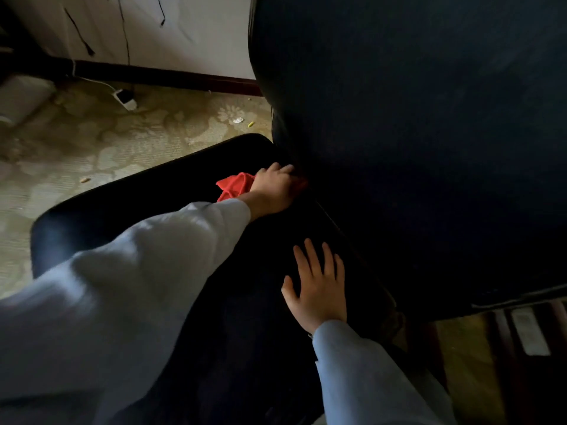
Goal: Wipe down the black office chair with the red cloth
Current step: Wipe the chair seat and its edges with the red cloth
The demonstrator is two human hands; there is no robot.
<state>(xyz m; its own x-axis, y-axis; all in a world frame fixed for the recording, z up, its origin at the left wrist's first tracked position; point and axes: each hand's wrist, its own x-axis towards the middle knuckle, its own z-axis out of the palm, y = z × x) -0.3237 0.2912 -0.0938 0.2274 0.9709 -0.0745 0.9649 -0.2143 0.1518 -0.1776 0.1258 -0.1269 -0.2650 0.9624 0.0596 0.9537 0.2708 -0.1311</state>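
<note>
Wiping in progress, I judge. My left hand (276, 188) grips the bunched red cloth (234, 185) at the seat-back crease of the black office chair (414, 118). My right hand (319, 289) lies flat and empty beside that crease, fingers straight. Most of the chair probably still needs wiping.

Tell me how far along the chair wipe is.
Done: cannot tell; the dark seat shows no wiped patch. In hand: the left hand holds the red cloth at the crease where seat meets backrest, while the right hand lies flat on the seat. Left: probably the backrest and whatever lies out of view.
</note>
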